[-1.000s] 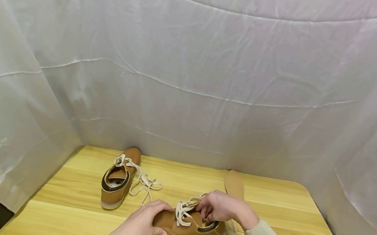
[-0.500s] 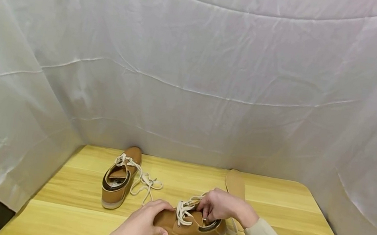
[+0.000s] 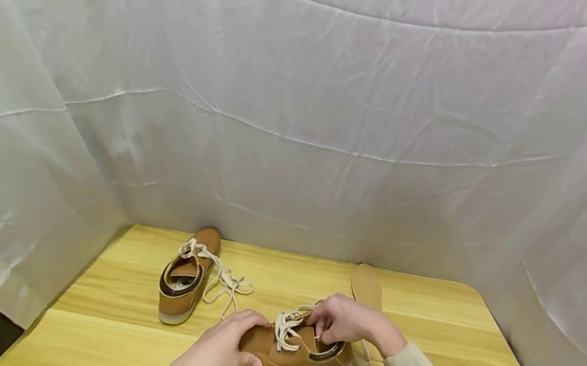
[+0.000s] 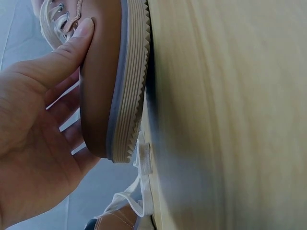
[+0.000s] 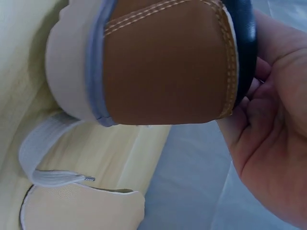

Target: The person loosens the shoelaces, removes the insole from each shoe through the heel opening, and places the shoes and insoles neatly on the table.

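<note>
A brown lace-up shoe (image 3: 276,354) with white laces stands on the table, toe to the left. My left hand (image 3: 221,346) grips its toe end, thumb on the near side and fingers round the far side; the left wrist view shows that hand (image 4: 36,115) beside the ribbed sole (image 4: 130,81). At the shoe's opening, my right hand (image 3: 343,323) has curled fingers reaching in and pinches at the pale edge of the tongue (image 3: 309,338). Its fingertips are partly hidden. In the right wrist view the heel (image 5: 168,72) covers most of its fingers.
A second brown shoe (image 3: 178,298) stands at the left, its loose white lace (image 3: 232,288) trailing right. A tan insole (image 3: 367,286) lies behind my right hand. A lace end (image 5: 41,148) loops near the heel. Grey-white curtains (image 3: 291,195) enclose the wooden table (image 3: 93,343).
My right hand's fingertips have shifted and lifted very slightly at the shoe's opening. The left hand and both shoes have kept their places.
</note>
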Demonstrator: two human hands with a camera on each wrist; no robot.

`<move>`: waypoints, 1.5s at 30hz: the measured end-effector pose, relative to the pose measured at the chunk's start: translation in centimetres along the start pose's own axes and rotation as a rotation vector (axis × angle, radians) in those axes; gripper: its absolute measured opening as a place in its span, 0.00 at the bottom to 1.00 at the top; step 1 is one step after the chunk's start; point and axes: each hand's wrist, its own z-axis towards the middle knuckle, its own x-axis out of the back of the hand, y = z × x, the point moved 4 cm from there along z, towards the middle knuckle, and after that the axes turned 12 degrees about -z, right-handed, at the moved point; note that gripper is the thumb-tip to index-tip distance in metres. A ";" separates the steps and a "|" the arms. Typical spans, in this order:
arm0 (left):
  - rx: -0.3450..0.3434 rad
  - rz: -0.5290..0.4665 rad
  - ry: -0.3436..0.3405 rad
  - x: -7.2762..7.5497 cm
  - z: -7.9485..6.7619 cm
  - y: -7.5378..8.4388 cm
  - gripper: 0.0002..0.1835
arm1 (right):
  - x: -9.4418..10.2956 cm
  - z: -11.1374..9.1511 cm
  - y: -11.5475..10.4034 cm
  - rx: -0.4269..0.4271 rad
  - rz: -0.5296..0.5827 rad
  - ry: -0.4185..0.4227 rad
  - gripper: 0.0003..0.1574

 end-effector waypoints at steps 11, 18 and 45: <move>0.000 0.012 0.006 0.0 -0.1 0.0 0.31 | -0.1 -0.4 0.9 0.032 0.204 0.054 0.23; 0.004 0.018 0.008 0.0 -0.1 0.1 0.31 | -0.1 -0.7 1.3 0.027 0.322 0.107 0.16; 0.013 0.009 0.002 0.1 -0.3 0.1 0.31 | -0.2 -2.7 0.9 -0.070 0.302 0.296 0.09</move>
